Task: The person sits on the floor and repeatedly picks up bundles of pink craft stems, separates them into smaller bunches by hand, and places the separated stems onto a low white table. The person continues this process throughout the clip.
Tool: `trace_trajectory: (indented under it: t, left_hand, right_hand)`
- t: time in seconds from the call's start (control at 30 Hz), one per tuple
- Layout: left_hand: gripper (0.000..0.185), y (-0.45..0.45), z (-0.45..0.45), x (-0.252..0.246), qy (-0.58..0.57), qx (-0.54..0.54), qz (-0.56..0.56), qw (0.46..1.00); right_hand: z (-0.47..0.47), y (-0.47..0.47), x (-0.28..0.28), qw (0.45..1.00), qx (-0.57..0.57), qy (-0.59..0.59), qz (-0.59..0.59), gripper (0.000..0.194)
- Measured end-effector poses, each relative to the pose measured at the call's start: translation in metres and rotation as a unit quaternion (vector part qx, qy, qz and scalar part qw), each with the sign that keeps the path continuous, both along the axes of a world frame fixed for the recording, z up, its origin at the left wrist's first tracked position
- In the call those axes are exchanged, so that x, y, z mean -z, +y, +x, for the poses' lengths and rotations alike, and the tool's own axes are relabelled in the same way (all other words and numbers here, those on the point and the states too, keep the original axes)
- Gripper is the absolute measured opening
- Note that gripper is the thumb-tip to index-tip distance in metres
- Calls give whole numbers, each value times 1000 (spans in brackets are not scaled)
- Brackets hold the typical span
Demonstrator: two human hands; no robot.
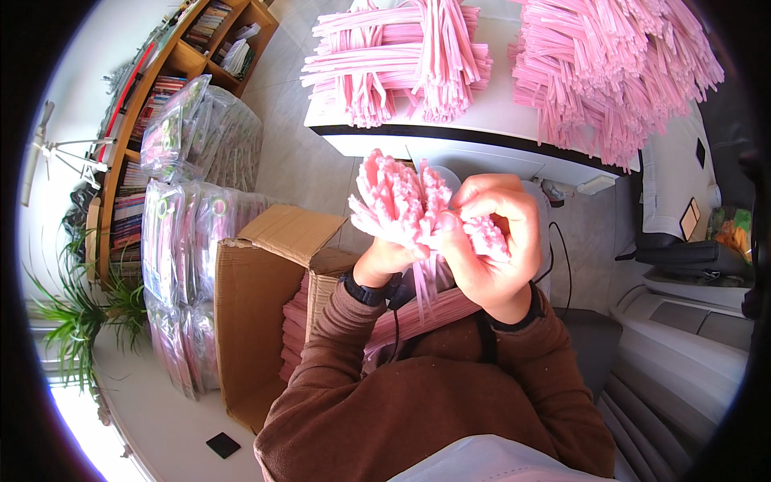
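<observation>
My left hand grips a thick bundle of pink fuzzy stems, which look like chenille stems, with the cut ends facing up. My right hand pinches at the bundle's right side between thumb and forefinger. Some stem ends show inside its curled fingers. Thin pink strips hang below the hands. Under them, a long bundle of pink stems lies across my lap. The lower part of the held bundle is hidden by my hands.
Ahead, a white table bears crosswise stacks of pink stems and a larger heap. An open cardboard box with pink stems stands at left, beside clear-bagged packs. A bookcase rises behind; a cable runs at right.
</observation>
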State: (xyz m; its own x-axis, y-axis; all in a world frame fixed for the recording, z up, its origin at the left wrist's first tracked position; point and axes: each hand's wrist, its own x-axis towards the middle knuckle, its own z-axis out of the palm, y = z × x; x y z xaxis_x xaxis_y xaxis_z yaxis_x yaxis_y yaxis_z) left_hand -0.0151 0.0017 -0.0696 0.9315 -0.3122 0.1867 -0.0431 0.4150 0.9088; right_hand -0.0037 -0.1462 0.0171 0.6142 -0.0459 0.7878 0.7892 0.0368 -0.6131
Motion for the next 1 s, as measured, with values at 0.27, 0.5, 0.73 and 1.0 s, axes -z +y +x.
trace_trajectory:
  t: [0.27,0.5,0.73,1.0]
  left_hand:
    - [87,2,0,3,5,2,-2,1000]
    - [90,0,-3,-4,6,-14,25,1000]
    - [92,-2,0,-6,-20,-23,23,999]
    - [89,-4,-1,-19,7,22,-4,1000]
  right_hand:
    - [-4,-2,-8,998,-17,58,-14,34]
    - [4,-4,-9,999,-13,3,-31,26]
    - [-2,0,-3,999,-6,33,19,22]
    - [2,-8,-13,996,-56,12,-70,28]
